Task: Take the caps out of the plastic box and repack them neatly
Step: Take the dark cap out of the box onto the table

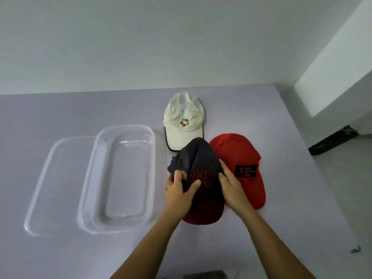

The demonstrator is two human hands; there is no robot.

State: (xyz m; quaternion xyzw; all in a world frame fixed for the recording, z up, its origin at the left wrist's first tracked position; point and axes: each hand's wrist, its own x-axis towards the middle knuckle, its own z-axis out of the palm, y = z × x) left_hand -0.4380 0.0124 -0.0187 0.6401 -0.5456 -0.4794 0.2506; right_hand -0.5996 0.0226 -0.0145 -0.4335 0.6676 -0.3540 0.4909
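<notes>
At lower centre, left hand (179,190) and right hand (231,184) each pinch the crumpled black cap (201,162), red-brimmed, overlapping the red cap (241,152) and the white cap (183,117). Left of it, the plastic box (124,178) sits open, bare table (161,178) between.

On the table (60,258) I have 3 caps to the right of the plastic box (124,127). The lid (60,186) lies left of the box, whose left side seems to overlap the lid's right edge. The far cap (183,121) sits behind the other 2. The near cap (203,162) covers its front edge, and the right cap (241,156) touches the near cap's right side. My left hand (179,192) and right hand (231,184) hold the near cap's 2 sides.
</notes>
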